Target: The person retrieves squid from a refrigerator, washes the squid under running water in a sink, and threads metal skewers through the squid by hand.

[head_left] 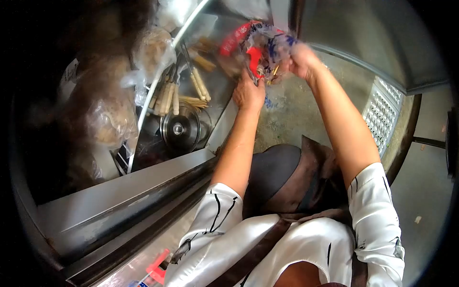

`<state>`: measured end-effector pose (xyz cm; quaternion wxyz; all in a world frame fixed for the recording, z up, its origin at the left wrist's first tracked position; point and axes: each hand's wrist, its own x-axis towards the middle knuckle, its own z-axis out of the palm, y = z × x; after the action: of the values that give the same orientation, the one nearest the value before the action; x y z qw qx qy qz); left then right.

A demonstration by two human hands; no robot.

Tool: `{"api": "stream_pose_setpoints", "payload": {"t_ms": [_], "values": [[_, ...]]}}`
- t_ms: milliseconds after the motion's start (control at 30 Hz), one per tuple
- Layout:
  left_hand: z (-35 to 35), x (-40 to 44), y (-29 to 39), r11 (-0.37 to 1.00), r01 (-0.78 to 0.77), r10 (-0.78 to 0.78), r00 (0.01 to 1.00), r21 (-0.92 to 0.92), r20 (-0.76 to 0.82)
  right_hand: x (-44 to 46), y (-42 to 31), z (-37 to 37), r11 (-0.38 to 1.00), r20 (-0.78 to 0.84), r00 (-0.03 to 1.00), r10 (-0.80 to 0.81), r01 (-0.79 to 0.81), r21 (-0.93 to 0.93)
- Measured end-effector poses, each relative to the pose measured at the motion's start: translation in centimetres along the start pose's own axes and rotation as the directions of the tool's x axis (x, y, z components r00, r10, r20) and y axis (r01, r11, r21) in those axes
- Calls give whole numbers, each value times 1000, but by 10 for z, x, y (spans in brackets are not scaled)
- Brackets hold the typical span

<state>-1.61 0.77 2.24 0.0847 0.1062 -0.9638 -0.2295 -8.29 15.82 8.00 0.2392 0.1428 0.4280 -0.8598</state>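
Up at the top centre, a clear plastic bag (275, 42) with red and blue print is held between both hands. My left hand (249, 91) is closed at its lower left, beside a bright red object (255, 61) whose kind I cannot make out. At the bag's right side, my right hand (302, 60) grips the plastic, its fingers partly blurred. Small yellowish pieces show near the bag's lower part, too blurred to name.
To the left, a metal counter holds a round glass lid (180, 130), wooden-handled tools (168, 98), thin sticks (192, 101) and plastic-wrapped items (111, 119). A white tube (152, 91) crosses there. A perforated panel (381, 114) stands at right.
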Motion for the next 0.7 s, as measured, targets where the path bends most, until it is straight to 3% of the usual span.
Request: {"api": "stream_pose_setpoints", "payload": {"t_ms": [33, 67, 133, 167, 267, 400, 467, 500, 533, 600, 667, 700], "values": [[3, 1, -2, 999, 29, -29, 1000, -33, 12, -1, 12, -6, 996, -69, 997, 35, -40, -74], [6, 1, -4, 996, 57, -55, 998, -64, 29, -3, 26, -13, 969, -23, 999, -35, 28, -246], [10, 4, -8, 994, 35, -35, 999, -104, -2, -18, 48, -15, 929, -48, 984, -173, 147, -339], [11, 3, -12, 991, 15, -19, 999, -136, -33, -30, 58, -16, 931, -52, 984, -170, 143, -336], [3, 2, -10, 993, 6, -3, 1000, -115, 30, -85, 68, -9, 915, -50, 999, -13, -8, -403], [7, 15, -9, 981, 64, -69, 997, -184, -21, -164, 29, -18, 923, 101, 977, 189, -142, -358], [-6, 22, -11, 948, 98, -55, 988, -302, 146, -196, 1, -27, 886, 135, 950, 281, -202, -418], [-3, 25, -17, 928, -203, 166, 976, -311, -141, -208, -10, -33, 851, 140, 947, 289, -187, -490], [-11, 27, -21, 929, -203, 164, 975, -308, -148, -217, -19, -42, 851, 146, 946, 289, -183, -493], [-36, 33, -33, 999, -40, 40, 979, 5, -201, -230, -34, -60, 801, 173, 954, 246, -100, -590], [-55, 49, -45, 948, 184, -182, 983, 260, -35, -234, -42, -70, 816, 153, 970, 191, -70, -573], [-63, 51, -42, 936, 198, -214, 977, 289, 23, -233, -44, -79, 820, 182, 972, 149, -18, -572]]}}
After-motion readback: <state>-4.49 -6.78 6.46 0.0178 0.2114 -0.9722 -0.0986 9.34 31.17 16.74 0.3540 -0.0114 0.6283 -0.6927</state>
